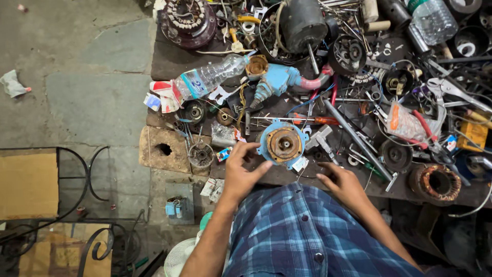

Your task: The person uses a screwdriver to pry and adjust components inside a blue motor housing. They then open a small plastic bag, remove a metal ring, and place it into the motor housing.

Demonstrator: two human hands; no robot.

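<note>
We look down on a low dark workbench (174,61) crowded with parts. The round blue-painted metal motor end cover with a rusty brown centre (283,144) lies flat near the bench's front edge, between the two hands.

Left hand (240,173): fingers loosely curled and slightly spread, thumb and forefinger tips touching or just short of the cover's left rim; no closed pinch that we can see. Right hand (342,182): fingers bent and held close together, resting on the bench edge to the right of the cover, apart from it. We cannot tell whether it holds anything small beneath the fingertips.

Around the cover: a long screwdriver with an orange handle (297,120) just behind it, a grey metal bracket (320,137) just beside its right rim, a small white paper tag (300,163) touching its front edge, a clear plastic water bottle (207,78) lying on its side farther back.

Risks, as we judge them:
- The cover sits close to the front edge; a one-sided push from the left hand could slide it off toward the lap.
- Rusty rim and projecting lugs may scrape fingertips.
- Loose small parts lie all round; a sweep of either wrist could scatter them to the stone floor (77,92), where they would be hard to find.
- The screwdriver shaft could roll against the cover if the bench is jolted.
</note>
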